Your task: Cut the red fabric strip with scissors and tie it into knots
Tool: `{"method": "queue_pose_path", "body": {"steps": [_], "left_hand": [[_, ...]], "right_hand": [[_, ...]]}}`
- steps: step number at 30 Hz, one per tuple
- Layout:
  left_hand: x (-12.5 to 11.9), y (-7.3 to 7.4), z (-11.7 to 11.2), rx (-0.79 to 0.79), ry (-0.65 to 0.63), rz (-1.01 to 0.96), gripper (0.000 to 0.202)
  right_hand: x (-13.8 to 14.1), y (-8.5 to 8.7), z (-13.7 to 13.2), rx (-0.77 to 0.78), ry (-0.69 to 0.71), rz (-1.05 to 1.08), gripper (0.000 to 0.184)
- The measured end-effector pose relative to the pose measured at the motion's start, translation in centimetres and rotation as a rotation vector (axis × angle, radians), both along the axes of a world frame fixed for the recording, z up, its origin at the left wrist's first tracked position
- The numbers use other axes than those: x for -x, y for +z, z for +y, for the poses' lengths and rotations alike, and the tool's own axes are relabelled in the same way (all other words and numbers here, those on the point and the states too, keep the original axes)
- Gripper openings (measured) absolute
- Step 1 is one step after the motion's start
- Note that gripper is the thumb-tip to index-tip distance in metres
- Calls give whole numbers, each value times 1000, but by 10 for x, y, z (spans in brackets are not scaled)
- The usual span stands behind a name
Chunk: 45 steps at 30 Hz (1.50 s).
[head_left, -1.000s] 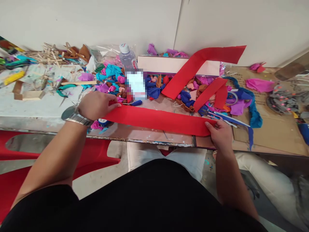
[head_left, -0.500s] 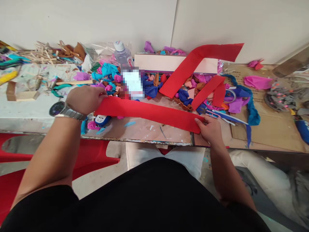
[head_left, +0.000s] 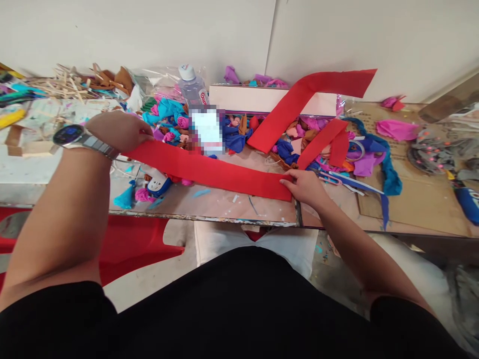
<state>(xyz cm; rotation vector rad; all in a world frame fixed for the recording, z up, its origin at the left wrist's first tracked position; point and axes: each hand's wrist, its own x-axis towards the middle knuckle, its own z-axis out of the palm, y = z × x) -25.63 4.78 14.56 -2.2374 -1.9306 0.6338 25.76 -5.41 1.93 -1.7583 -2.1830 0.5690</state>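
One red strip [head_left: 209, 169], held along the front edge of the worktop [head_left: 220, 205], its left end farther back than its right. Right hand [head_left: 295, 184]: thumb and fingers pinching the right end; an uneven pull could crease or tear the strip here. Left hand [head_left: 119, 131]: fingers closed on the left end; fingertips partly hidden, so firmness cannot be told, and a weak hold could let that end slip.

One blue-and-white socket block [head_left: 160, 183], toward the front edge, just beside the strip; a low sweep could catch it. One blue ribbon [head_left: 384, 212], hanging over the front edge, right of the right hand; a brushing arm could pull it off.

One short red strip [head_left: 322, 142], mid-depth, on coloured scraps [head_left: 235, 139]. One long red strip [head_left: 282, 119], reaching across a white box [head_left: 245, 99] by the rear edge; a tug could disturb both. One bottle [head_left: 193, 89], standing near the rear edge; a careless elbow could topple it.
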Motion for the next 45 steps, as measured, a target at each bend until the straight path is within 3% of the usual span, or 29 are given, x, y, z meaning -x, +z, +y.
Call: {"method": "queue_pose_path", "body": {"steps": [5, 7, 9, 11, 13, 16, 18, 21, 27, 31, 35, 38, 45], "left_hand": [[-16, 7, -14, -146, 103, -45, 51], [-34, 12, -31, -304, 94, -77, 51], [-62, 15, -52, -455, -2, -151, 56], [-97, 11, -75, -479, -147, -165, 57], [-137, -1, -96, -410, -343, -248, 52], [-196, -36, -117, -176, -612, -365, 45], [-227, -63, -120, -72, -717, -427, 42], [-253, -93, -111, -88, -737, -461, 53], [-254, -115, -85, -54, -713, -457, 49], [-246, -128, -80, -81, -742, -524, 48], [-242, -139, -79, -69, -796, -550, 54], [-243, -136, -81, -67, -791, -507, 53], [-259, -110, -96, -30, -664, -338, 38]], "right_hand": [[9, -2, 24, 13, 61, 24, 17], [12, -4, 32, -7, 86, 19, 17], [15, -6, 39, -12, 129, 9, 17], [19, -8, 45, -17, 178, -12, 18], [23, -10, 48, -21, 218, -16, 20], [27, -15, 50, -10, 246, 20, 22], [28, -18, 50, -7, 248, 48, 22], [27, -22, 49, -17, 249, 100, 21], [22, -23, 46, -44, 238, 166, 25], [20, -24, 42, -58, 253, 179, 30], [19, -24, 41, -95, 158, 153, 26], [18, -25, 41, -124, 117, 115, 21], [22, -27, 38, -143, 146, 110, 13]]}}
